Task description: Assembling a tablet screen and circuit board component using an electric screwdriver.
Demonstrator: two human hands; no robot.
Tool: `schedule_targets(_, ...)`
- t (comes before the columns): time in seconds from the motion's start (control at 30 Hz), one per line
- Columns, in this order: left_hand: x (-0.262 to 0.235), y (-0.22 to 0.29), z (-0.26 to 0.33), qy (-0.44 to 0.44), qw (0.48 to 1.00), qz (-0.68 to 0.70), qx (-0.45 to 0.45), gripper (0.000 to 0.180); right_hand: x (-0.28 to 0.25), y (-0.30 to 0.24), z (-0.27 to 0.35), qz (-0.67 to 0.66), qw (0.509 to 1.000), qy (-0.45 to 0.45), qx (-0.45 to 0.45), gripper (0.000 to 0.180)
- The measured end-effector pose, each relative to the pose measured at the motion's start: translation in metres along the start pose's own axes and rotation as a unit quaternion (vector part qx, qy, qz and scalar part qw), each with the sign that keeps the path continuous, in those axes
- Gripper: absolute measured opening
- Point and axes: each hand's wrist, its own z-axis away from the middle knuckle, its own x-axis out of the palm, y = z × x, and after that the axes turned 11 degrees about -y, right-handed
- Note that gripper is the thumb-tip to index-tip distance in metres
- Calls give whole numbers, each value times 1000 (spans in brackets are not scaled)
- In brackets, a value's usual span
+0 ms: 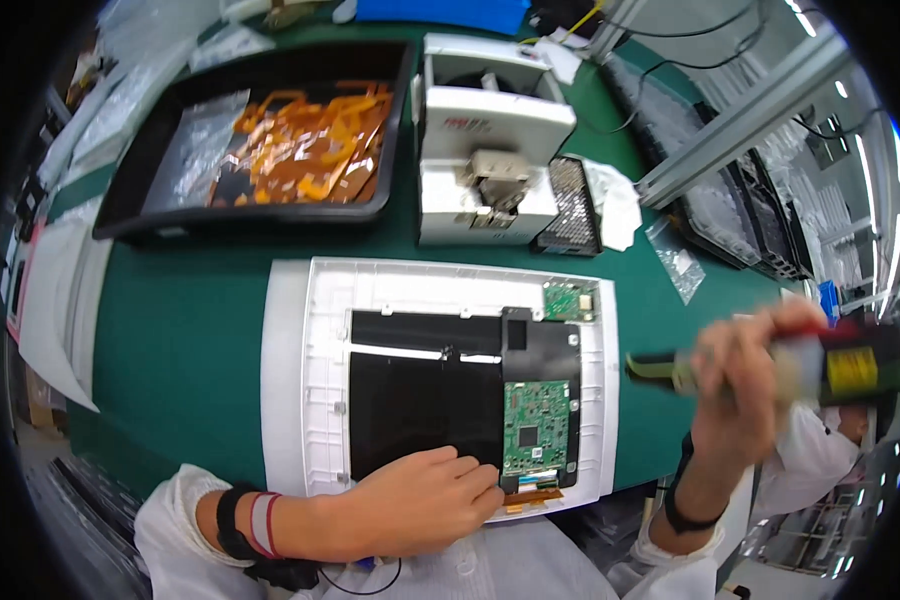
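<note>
My raised right hand (745, 375) is wrapped around a blurred handheld tool (855, 372), right of a white-framed panel (425, 405); my left hand (435, 500), fingers curled, lies over its lower edge near a green circuit board (536, 425), pinching what, if anything, I cannot tell.

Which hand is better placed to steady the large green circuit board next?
Likely the left hand, close beside the large circuit board with no tool visible in it; the right hand is off to the board's right, holding a blurred tool.
</note>
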Motion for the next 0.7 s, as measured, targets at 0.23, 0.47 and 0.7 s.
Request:
schedule_targets(0.23, -102, 16, 25, 131, 974, 179, 44, 15, -43, 66, -66, 103, 993, -35, 37, 52)
schedule_targets(0.47, -152, 76, 24, 236, 926, 288, 64, 33, -42, 114, -87, 105, 991, -73, 50, 36)
schedule_targets(0.7, -178, 86, 11, 171, 919, 318, -156, 50, -21, 113, -88, 79, 987, -131, 38, 32)
